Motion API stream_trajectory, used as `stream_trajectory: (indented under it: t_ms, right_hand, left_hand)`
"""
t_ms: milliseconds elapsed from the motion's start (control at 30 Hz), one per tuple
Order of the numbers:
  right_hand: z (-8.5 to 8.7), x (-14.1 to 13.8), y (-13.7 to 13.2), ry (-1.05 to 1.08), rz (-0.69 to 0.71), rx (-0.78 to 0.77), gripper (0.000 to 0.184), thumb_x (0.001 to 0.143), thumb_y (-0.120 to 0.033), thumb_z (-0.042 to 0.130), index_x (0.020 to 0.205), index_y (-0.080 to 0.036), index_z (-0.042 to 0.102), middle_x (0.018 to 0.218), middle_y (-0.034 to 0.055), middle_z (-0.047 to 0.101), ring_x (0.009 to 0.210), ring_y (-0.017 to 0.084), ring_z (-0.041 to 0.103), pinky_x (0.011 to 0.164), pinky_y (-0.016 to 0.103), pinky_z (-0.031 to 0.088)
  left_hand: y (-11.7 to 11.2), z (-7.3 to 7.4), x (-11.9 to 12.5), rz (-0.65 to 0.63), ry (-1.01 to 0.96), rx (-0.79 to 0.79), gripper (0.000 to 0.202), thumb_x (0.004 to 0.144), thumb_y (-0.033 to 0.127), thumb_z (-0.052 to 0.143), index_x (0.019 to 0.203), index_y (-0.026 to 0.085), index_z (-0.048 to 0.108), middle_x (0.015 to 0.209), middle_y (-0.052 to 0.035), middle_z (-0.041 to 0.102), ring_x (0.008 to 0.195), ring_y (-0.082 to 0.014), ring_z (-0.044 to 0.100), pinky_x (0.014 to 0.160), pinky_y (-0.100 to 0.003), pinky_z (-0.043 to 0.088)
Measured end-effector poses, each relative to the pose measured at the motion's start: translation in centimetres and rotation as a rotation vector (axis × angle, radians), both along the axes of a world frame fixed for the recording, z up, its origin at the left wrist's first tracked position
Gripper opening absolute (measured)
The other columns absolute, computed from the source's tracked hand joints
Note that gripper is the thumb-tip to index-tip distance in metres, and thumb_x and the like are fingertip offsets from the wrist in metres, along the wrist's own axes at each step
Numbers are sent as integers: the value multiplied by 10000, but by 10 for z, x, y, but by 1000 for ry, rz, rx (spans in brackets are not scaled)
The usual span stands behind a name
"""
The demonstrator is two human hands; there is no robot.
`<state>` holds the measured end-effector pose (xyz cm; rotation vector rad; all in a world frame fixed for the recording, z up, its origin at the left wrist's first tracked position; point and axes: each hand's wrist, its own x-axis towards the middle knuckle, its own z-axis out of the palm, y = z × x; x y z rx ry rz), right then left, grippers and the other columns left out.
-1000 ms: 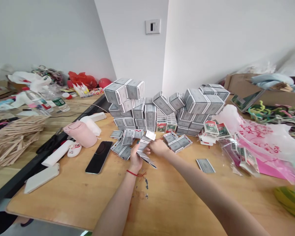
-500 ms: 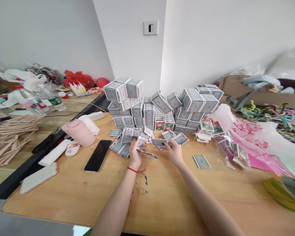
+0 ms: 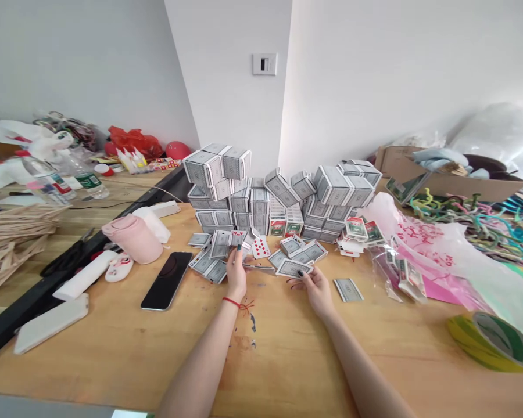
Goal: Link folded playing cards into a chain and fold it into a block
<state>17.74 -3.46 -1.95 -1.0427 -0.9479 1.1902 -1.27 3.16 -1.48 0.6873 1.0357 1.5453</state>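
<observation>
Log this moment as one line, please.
left hand: thin pale paper cards, edge-on; right hand: rectangular grey-backed playing card, pinched; nearby: flat black rectangular phone; rest: yellow-green round tape roll, stacked grey card blocks

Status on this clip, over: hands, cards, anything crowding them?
Left hand: gripping edge-on cards. Right hand: pinching one patterned card. Loose cards lie just beyond; phone sits left.

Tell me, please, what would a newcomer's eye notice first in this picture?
Probably the blocks faced with gray-backed playing cards, stacked across the middle of the view. Nearer, the left hand holds cards seen nearly edge-on, and the right hand holds a playing card. A yellow-and-green tape roll stands out at the lower right.
</observation>
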Motion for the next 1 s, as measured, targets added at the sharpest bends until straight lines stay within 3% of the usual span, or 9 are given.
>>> stream_trajectory:
  t_ms: [167, 333, 567, 767, 1000]
  right_hand:
    - [2, 0, 1, -35, -29, 31, 293, 732, -431, 588, 847, -203, 445, 702, 9, 629, 565, 184, 641, 477, 281, 501]
    - [4, -3, -3, -84, -49, 53, 277, 722, -428, 597, 814, -212, 451, 736, 16, 631, 594, 190, 646, 467, 282, 503]
    - [3, 2, -5, -112, -142, 87, 267, 765, -430, 546, 750, -210, 394, 613, -1, 622, 589, 184, 644, 499, 288, 508]
    - [-6, -2, -1, -386, -104, 79, 228, 808, -432, 455, 825, -205, 455, 668, 28, 639, 559, 163, 612, 505, 267, 488]
    - [-6, 10, -5, -734, -11, 110, 227, 864, -282, 322, 853, -187, 528, 504, -20, 554, 415, 115, 492, 469, 218, 416]
  left_hand:
    - [3, 3, 4, -17, -32, -5, 269, 690, 394, 575, 841, 177, 528, 659, 39, 527, 566, -99, 556, 478, -193, 437]
    - [4, 5, 9, -56, 65, 26, 343, 699, 439, 553, 902, 163, 533, 698, 3, 556, 612, -131, 583, 497, -225, 458]
    - [8, 2, 7, -52, 92, -15, 374, 705, 469, 530, 930, 171, 525, 736, -13, 585, 631, -145, 604, 466, -201, 425]
    - [7, 3, 7, -27, 148, -21, 367, 710, 477, 523, 896, 161, 539, 739, -15, 594, 647, -141, 604, 478, -199, 423]
    - [6, 9, 8, -41, 76, -41, 339, 709, 446, 539, 889, 160, 527, 704, -5, 579, 620, -145, 600, 517, -259, 483]
